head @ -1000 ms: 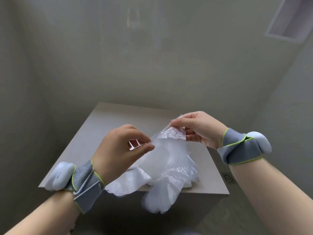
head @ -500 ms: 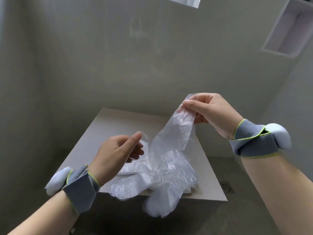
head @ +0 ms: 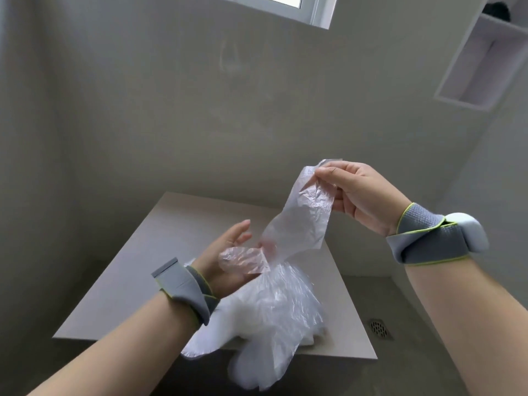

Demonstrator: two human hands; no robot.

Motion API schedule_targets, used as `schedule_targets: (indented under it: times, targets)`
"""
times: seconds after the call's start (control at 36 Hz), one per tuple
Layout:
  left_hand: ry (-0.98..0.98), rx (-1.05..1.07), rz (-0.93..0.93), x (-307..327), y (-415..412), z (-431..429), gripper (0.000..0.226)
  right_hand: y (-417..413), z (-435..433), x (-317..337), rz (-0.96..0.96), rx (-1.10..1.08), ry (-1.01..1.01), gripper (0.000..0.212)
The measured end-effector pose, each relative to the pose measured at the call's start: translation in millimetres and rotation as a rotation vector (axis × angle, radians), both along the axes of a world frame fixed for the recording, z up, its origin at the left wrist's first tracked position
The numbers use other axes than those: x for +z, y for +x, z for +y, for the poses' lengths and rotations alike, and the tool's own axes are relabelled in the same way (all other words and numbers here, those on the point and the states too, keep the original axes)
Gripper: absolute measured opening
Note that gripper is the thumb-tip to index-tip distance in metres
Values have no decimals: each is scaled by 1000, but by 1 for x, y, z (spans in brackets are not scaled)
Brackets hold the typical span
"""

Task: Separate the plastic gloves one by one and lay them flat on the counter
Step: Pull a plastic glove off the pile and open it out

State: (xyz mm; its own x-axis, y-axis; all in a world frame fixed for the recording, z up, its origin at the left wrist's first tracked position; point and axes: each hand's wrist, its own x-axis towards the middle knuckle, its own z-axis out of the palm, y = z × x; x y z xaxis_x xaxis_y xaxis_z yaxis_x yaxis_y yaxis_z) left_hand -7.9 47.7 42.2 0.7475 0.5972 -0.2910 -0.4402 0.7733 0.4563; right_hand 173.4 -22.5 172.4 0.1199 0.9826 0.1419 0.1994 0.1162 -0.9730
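Note:
My right hand [head: 354,192] pinches the cuff of one clear plastic glove [head: 300,221] and holds it up above the counter [head: 148,261]. The glove hangs down and its lower end drapes over the palm of my left hand [head: 228,258], which is turned up with straight fingers. Below both hands a crumpled pile of clear gloves [head: 274,315] lies on the counter's near right part, with some glove fingers hanging over the front edge.
The beige counter stands in a corner between grey walls. A floor drain [head: 379,328] shows to the lower right. A recessed wall niche [head: 483,61] sits at the upper right and a window [head: 288,4] at the top.
My right hand has lifted the pinched glove up and to the right, away from the pile. My left hand has let go, turned palm up and opened under the glove's lower end.

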Motion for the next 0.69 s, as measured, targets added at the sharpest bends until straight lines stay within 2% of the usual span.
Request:
schedule_targets:
  times: [0.06, 0.14, 0.28, 0.39, 0.44, 0.5, 0.56, 0.58, 0.64, 0.69]
  targets:
    - [135, 1, 25, 8, 6, 9, 21, 11, 2, -3, 26, -39, -6, 13]
    - [245, -43, 79, 14, 10, 29, 23, 26, 7, -9, 89, -103, -22, 14]
    - [316, 115, 237, 19, 30, 57, 9, 52, 19, -25, 236, -146, -60, 19]
    - [314, -28, 298, 19, 41, 76, 29, 65, 34, -43, 332, -204, -160, 20]
    - [303, -86, 325, 22, 53, 87, 28, 75, 48, -55, 405, -253, -228, 19]
    - [202, -15, 284, 25, 60, 100, 47, 79, 59, -62, 488, -272, -257, 22]
    - [131, 50, 184, 34, 68, 116, 72, 85, 74, -61, 617, -243, -206, 30]
    - [134, 58, 129, 43, 71, 122, 75, 88, 81, -58, 696, -211, -151, 34]
    - [200, 83, 62, 60, 76, 131, 74, 93, 89, -51, 771, -183, -12, 34]
    - [310, 135, 25, 71, 82, 138, 61, 98, 93, -50, 772, -183, 70, 24]
